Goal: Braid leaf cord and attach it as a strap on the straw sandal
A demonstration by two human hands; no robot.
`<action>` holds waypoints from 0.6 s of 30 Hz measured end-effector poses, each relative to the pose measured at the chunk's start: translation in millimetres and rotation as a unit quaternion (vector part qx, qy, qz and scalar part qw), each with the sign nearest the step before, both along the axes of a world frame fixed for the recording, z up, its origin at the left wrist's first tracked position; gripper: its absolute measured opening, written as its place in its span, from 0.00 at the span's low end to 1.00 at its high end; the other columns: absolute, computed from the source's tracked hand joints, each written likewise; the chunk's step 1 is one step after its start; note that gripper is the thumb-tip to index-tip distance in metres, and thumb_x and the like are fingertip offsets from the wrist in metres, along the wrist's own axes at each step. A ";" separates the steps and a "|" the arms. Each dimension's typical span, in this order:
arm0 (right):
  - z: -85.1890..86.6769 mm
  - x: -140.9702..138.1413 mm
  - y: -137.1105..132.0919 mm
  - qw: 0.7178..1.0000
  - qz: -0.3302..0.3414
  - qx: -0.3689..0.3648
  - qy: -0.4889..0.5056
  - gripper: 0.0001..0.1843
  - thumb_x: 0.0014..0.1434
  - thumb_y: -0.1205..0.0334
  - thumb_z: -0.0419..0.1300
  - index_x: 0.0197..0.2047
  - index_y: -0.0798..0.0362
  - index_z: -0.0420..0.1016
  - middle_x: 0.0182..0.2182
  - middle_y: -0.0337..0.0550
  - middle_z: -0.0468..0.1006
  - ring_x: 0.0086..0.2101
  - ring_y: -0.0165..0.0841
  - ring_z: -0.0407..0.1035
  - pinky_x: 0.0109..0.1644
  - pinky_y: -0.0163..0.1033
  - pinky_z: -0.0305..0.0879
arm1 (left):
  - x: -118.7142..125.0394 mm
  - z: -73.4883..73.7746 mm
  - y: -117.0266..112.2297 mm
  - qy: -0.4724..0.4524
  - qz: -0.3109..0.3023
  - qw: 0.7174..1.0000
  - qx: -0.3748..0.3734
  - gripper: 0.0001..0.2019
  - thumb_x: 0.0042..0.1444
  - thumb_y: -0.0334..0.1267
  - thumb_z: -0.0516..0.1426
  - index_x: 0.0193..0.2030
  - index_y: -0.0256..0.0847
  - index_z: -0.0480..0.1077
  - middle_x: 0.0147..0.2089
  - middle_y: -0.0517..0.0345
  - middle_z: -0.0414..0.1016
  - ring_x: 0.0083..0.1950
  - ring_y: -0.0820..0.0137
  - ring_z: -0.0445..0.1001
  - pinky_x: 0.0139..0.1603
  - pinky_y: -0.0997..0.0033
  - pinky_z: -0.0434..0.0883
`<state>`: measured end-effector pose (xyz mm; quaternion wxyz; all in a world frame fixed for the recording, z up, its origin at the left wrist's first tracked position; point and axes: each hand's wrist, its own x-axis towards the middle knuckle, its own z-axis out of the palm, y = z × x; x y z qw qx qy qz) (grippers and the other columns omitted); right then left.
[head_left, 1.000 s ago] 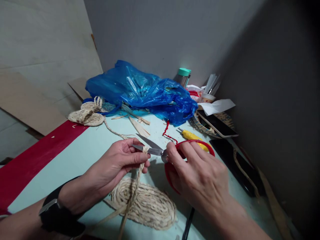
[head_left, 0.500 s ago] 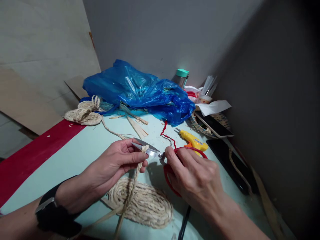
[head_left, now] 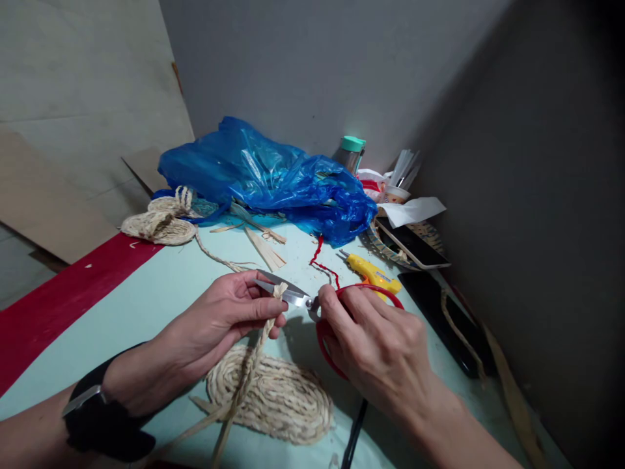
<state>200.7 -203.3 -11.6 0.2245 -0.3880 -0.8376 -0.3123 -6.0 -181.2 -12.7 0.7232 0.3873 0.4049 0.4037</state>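
Between thumb and fingers, my left hand (head_left: 234, 309) pinches a braided straw cord (head_left: 253, 365) near its upper end. From there the cord hangs down, its loose strands running toward the near edge. My right hand (head_left: 378, 326) grips red-handled scissors (head_left: 294, 296), fingers around the handles. The scissor blades are parted, with the cord's tip between or against them. Under the cord, an oval sole-shaped mat of coiled braid (head_left: 288, 398) lies on the pale green tabletop (head_left: 161, 296).
Behind my hands lie a blue plastic bag (head_left: 263, 172), straw scraps (head_left: 263, 247) and a woven slipper (head_left: 159, 225). A yellow glue gun (head_left: 374, 272), a phone (head_left: 415, 244), a cup of glue sticks (head_left: 398, 185) and a bottle (head_left: 350, 153) stand or lie at the right.
The view has shifted slightly. Both hands, the scissors and the cord keep nearly the same pose.
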 end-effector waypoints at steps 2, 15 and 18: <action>0.5 0.2 0.3 1.000 0.007 0.003 -0.003 0.12 0.64 0.74 0.53 0.41 0.61 0.78 0.24 0.41 0.73 0.24 0.32 0.67 0.28 0.39 0.50 | 0.3 0.3 -0.6 0.001 -0.008 1.000 -0.002 0.05 0.52 0.26 0.65 0.34 0.34 0.74 0.31 0.56 0.77 0.29 0.75 0.75 0.31 0.79 0.74; 0.9 14.4 16.6 0.984 -0.133 -0.105 0.060 0.10 0.59 0.66 0.56 0.42 0.51 0.76 0.30 0.40 0.79 0.25 0.34 0.73 0.24 0.37 0.47 | -2.3 14.7 -8.1 0.003 0.052 0.995 0.080 0.11 0.50 0.27 0.67 0.40 0.41 0.76 0.31 0.63 0.74 0.27 0.77 0.72 0.29 0.81 0.71; 5.9 18.7 18.7 0.973 -0.133 -0.168 0.085 0.10 0.58 0.66 0.56 0.42 0.51 0.75 0.31 0.40 0.79 0.25 0.35 0.74 0.24 0.36 0.50 | -5.3 16.2 -9.1 0.023 0.045 0.995 0.089 0.14 0.52 0.31 0.67 0.47 0.43 0.79 0.30 0.61 0.76 0.28 0.78 0.71 0.30 0.82 0.70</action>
